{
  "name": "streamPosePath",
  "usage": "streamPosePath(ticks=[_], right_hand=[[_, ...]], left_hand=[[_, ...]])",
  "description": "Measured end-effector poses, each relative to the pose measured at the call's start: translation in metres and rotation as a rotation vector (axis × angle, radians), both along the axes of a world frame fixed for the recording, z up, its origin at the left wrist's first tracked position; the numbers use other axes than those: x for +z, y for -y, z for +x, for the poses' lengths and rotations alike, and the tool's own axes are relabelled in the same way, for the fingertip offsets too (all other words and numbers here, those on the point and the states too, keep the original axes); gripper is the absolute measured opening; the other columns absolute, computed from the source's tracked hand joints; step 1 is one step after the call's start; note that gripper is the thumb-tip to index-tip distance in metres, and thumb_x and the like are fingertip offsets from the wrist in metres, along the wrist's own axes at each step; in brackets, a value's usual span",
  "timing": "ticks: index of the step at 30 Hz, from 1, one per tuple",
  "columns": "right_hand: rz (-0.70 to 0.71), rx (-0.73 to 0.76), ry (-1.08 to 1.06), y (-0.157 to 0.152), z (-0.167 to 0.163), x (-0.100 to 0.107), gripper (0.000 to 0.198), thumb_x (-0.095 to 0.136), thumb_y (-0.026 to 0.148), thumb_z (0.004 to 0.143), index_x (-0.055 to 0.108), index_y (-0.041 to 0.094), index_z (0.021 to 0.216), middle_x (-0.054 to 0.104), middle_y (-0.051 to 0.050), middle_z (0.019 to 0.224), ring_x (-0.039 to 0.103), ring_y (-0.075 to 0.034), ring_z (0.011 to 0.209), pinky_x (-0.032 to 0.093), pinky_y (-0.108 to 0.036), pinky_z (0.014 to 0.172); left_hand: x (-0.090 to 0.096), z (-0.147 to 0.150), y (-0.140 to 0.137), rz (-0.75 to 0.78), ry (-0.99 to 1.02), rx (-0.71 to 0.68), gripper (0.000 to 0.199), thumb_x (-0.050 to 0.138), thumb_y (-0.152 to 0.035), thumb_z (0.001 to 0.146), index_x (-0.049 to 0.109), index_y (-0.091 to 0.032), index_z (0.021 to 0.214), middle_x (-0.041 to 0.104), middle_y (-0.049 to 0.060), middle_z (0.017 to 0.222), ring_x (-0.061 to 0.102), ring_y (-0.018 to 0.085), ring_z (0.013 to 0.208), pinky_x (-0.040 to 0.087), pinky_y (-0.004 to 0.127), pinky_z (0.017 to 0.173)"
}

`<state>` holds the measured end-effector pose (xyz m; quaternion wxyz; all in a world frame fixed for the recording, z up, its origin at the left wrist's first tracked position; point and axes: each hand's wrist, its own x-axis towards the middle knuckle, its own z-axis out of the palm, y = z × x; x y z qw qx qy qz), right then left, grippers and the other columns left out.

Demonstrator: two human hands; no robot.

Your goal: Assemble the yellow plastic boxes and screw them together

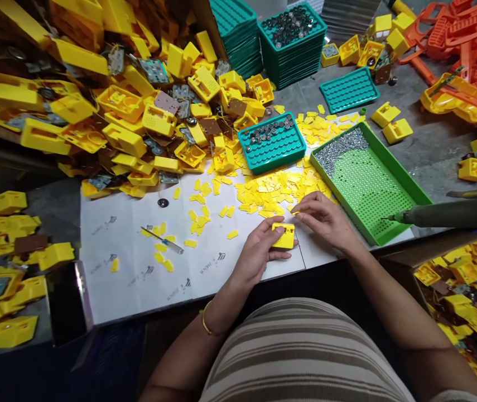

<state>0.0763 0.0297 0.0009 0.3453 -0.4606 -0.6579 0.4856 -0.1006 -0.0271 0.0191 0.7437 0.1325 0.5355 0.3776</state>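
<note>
A small yellow plastic housing (283,239) with an open slot along its upper side sits in my left hand (259,244), held between thumb and fingers over the table's front edge. Just to its right, my right hand (321,218) has thumb and fingertips pinched together. A bit of yellow shows at those fingertips, apparently a small yellow cover like the loose ones, though most of it is hidden. Behind both hands spreads a heap of flat yellow covers (269,192). The green tray (393,184) with tiny silver screws lies beside my right hand.
A screwdriver (165,241) lies on the white paper at left. Yellow housings (133,120) pile up behind it. Teal trays (272,142) hold round metal parts. A dark power screwdriver (451,215) juts over the green tray. A phone (67,304) rests at the left edge; orange parts (468,42) stand far right.
</note>
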Motion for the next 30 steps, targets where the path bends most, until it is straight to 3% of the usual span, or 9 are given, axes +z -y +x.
streamPosePath(ticks=[2,5,8,14,17,19,23,30], right_hand=[[0.018,-0.032,0.069,0.005,0.004,0.004,0.017,0.062,0.033,0.085,0.071,0.019,0.09,0.064,-0.005,0.082,0.06,-0.015,0.076,0.05,-0.028,0.066],[-0.29,-0.011,-0.093,0.012,0.01,0.012,0.024,0.061,0.039,0.084,0.066,0.017,0.093,0.065,-0.002,0.07,0.061,-0.013,0.059,0.05,-0.025,0.054],[-0.528,-0.063,-0.268,0.017,0.014,0.015,0.032,0.065,0.046,0.08,0.063,0.017,0.093,0.066,-0.002,0.07,0.067,-0.016,0.063,0.054,-0.025,0.051],[-0.438,-0.181,-0.393,0.023,0.015,0.006,0.041,0.076,0.041,0.074,0.056,0.023,0.104,0.059,0.005,0.075,0.064,-0.01,0.057,0.056,-0.023,0.053],[-0.439,-0.235,-0.404,0.024,0.017,0.005,0.036,0.078,0.038,0.072,0.061,0.021,0.098,0.06,0.005,0.068,0.062,-0.009,0.054,0.055,-0.023,0.054],[-0.429,-0.185,-0.346,0.025,0.016,0.007,0.029,0.076,0.038,0.074,0.068,0.019,0.094,0.062,0.002,0.067,0.061,-0.01,0.056,0.055,-0.025,0.058],[-0.274,-0.03,-0.158,0.026,0.012,0.015,0.021,0.068,0.036,0.081,0.074,0.019,0.089,0.069,-0.004,0.084,0.062,-0.013,0.068,0.053,-0.028,0.064],[-0.28,-0.045,-0.021,0.024,0.007,0.018,0.015,0.067,0.03,0.077,0.071,0.017,0.082,0.072,-0.004,0.078,0.063,-0.015,0.065,0.05,-0.026,0.059]], left_hand=[[0.0,0.002,0.0,0.009,-0.022,-0.014,0.033,0.067,-0.028,0.081,0.059,-0.018,0.11,0.067,0.007,0.096,0.073,0.022,0.076,0.057,0.023,0.052],[-0.002,0.006,0.001,-0.005,0.013,0.038,0.031,0.067,-0.03,0.081,0.062,-0.017,0.109,0.068,0.008,0.098,0.072,0.02,0.079,0.06,0.027,0.06],[-0.004,0.009,0.002,-0.016,0.08,0.1,0.029,0.06,-0.03,0.086,0.062,-0.014,0.11,0.069,0.01,0.103,0.071,0.02,0.084,0.06,0.031,0.07],[-0.005,0.017,0.002,-0.014,0.097,0.115,0.029,0.058,-0.029,0.088,0.063,-0.014,0.113,0.069,0.01,0.107,0.07,0.02,0.089,0.058,0.035,0.082],[-0.005,0.019,0.002,0.016,0.077,0.117,0.027,0.059,-0.028,0.088,0.064,-0.016,0.111,0.068,0.008,0.111,0.068,0.018,0.093,0.057,0.035,0.086],[-0.005,0.02,0.003,0.042,0.08,0.104,0.027,0.06,-0.028,0.087,0.064,-0.017,0.111,0.068,0.007,0.112,0.067,0.019,0.097,0.056,0.037,0.09],[-0.007,0.023,0.005,0.086,0.091,0.065,0.029,0.062,-0.029,0.085,0.064,-0.018,0.113,0.067,0.006,0.114,0.065,0.02,0.105,0.051,0.04,0.098],[-0.009,0.024,0.008,0.114,0.059,0.035,0.028,0.061,-0.028,0.086,0.064,-0.02,0.113,0.065,0.004,0.114,0.063,0.02,0.108,0.051,0.041,0.1]])
